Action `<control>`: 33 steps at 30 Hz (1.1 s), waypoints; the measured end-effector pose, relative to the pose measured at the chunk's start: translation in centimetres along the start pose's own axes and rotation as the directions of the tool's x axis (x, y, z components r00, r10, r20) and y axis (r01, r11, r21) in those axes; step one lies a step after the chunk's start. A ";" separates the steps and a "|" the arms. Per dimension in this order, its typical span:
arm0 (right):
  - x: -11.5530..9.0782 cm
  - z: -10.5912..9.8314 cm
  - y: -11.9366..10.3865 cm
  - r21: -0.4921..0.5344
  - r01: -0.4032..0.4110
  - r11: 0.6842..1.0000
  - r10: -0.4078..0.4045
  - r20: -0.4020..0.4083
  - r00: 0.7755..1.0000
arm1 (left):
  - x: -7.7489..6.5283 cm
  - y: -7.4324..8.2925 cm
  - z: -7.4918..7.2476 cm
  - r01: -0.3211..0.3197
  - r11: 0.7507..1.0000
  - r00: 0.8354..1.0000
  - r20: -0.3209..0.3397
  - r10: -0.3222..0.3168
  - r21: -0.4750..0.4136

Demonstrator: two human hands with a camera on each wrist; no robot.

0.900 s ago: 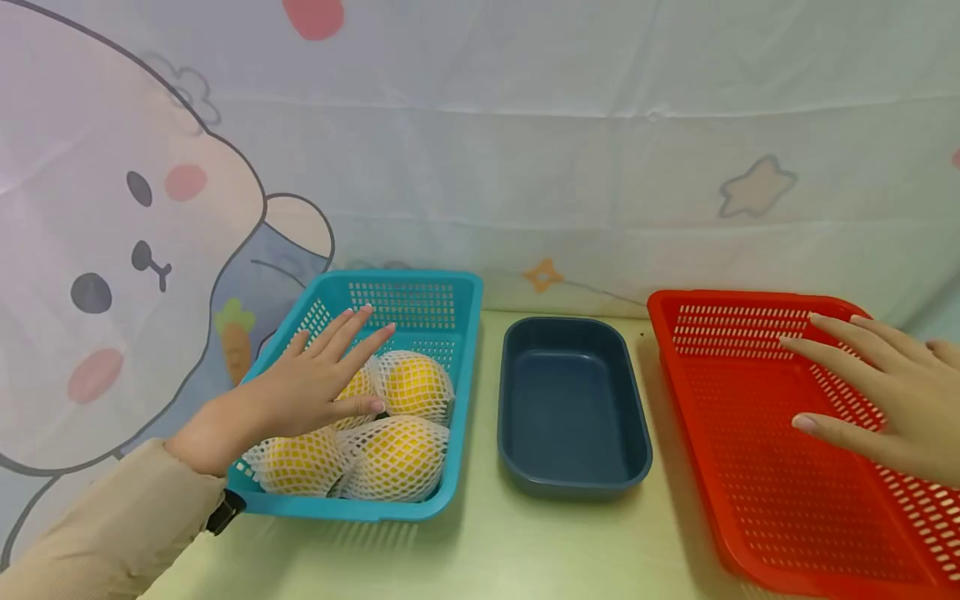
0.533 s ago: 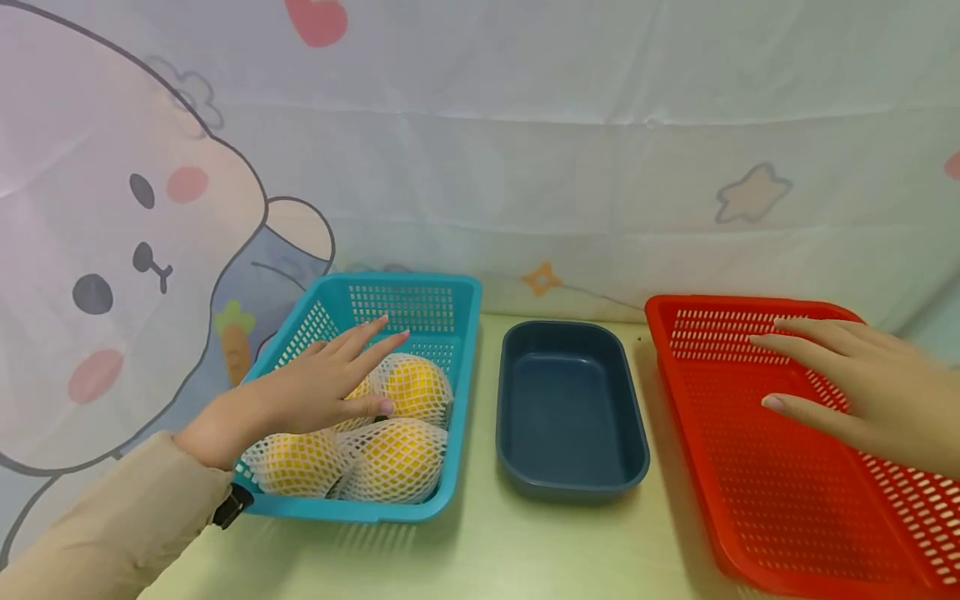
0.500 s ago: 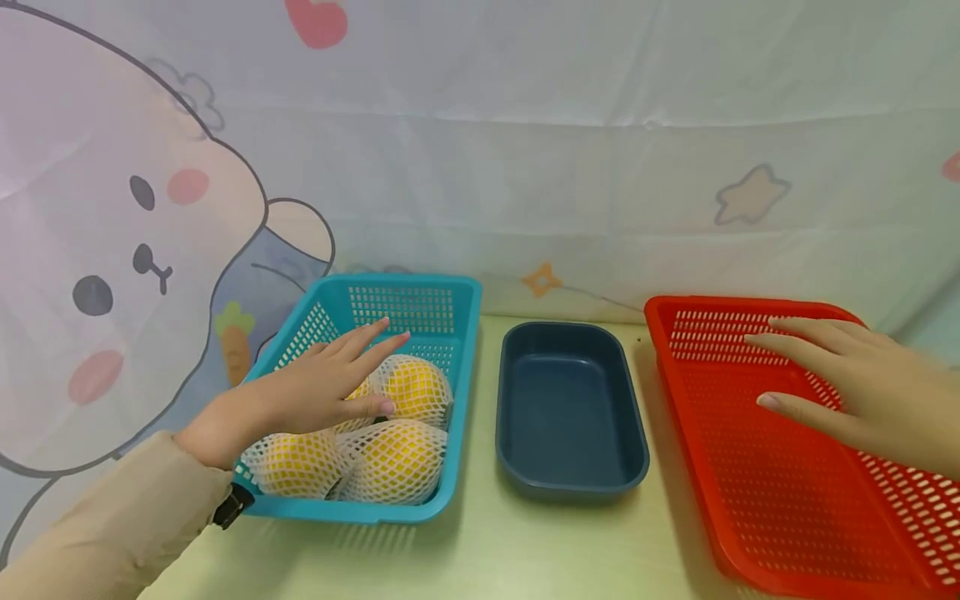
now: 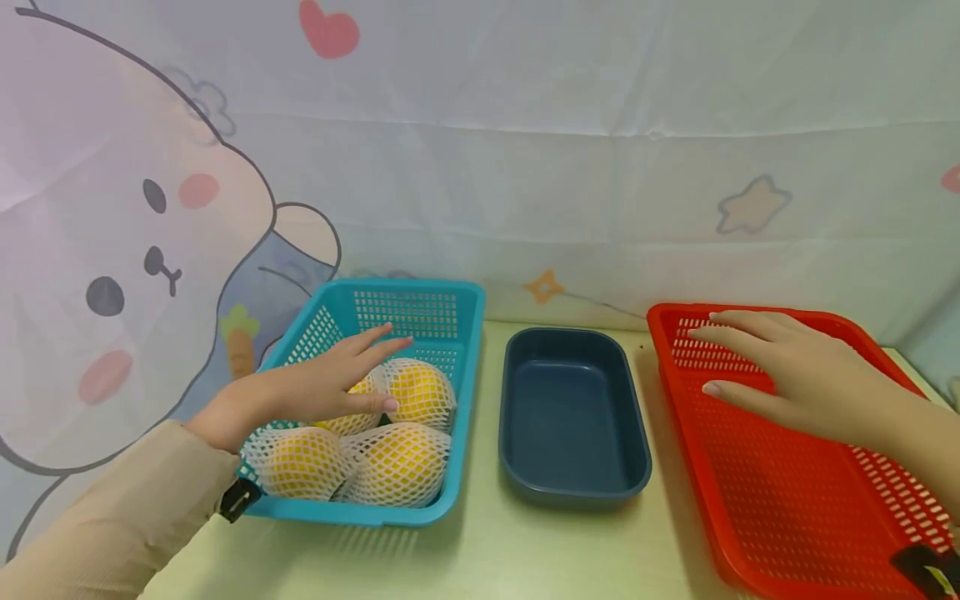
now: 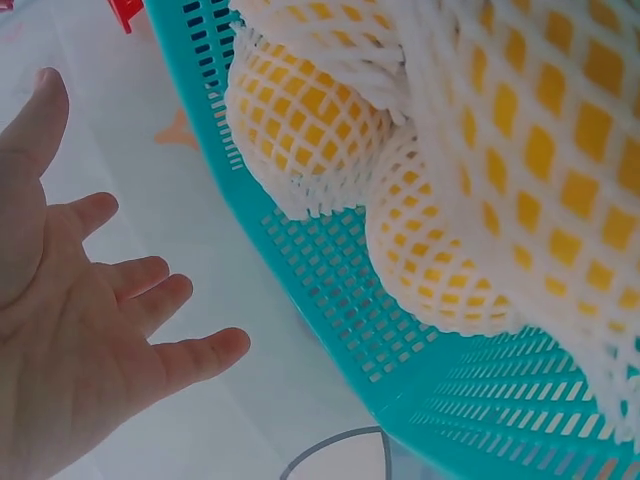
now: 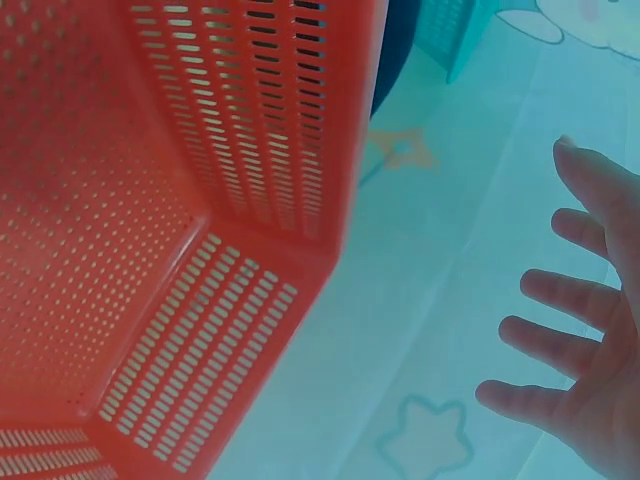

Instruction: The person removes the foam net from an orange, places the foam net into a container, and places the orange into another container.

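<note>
On the head feed, I see the left grip (image 4: 330,383) spread above netted yellow fruits (image 4: 405,467), which lie inside the teal basket (image 4: 352,512); the right grip (image 4: 795,371) spreads over the red basket (image 4: 787,496). My left wrist feed shows that grip pinching nothing; my right wrist feed, likewise. I judge the work barely begun: no fruit lifted, all handling left.

A pale, creased cartoon-print cloth backdrop (image 4: 525,192) behind a light yellow-green tabletop (image 4: 525,550)
</note>
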State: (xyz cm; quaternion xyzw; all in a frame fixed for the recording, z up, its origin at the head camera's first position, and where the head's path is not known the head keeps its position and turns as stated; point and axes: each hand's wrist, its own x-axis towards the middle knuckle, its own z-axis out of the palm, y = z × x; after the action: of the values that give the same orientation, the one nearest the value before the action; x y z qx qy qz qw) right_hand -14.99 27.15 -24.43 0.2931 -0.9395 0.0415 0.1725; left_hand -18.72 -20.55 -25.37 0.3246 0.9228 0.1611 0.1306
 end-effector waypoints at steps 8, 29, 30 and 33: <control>1.7 0.2 -0.7 0.056 0.031 0.998 -0.032 0.011 0.999 | 0.8 -0.5 -0.4 -0.005 1.000 1.000 0.022 0.005 -0.016; 9.2 2.6 -3.9 0.211 0.175 0.962 -0.201 0.108 0.974 | 4.6 -0.4 -1.6 0.034 0.999 0.981 0.188 -0.039 0.029; 9.6 2.8 -4.1 0.222 0.184 0.957 -0.212 0.108 0.971 | 4.8 -0.5 -1.6 0.038 0.999 0.980 0.195 -0.043 0.032; 10.7 3.5 -4.7 0.246 0.209 0.946 -0.243 0.114 0.963 | 5.5 -0.6 -1.6 0.044 0.998 0.975 0.216 -0.054 0.049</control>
State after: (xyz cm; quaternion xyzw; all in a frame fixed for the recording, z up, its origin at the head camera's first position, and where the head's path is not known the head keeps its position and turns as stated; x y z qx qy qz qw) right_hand -21.61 16.92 -24.12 0.4194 -0.8982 0.1095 0.0729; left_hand -23.77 -17.83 -24.87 0.3204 0.9140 0.1009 0.2274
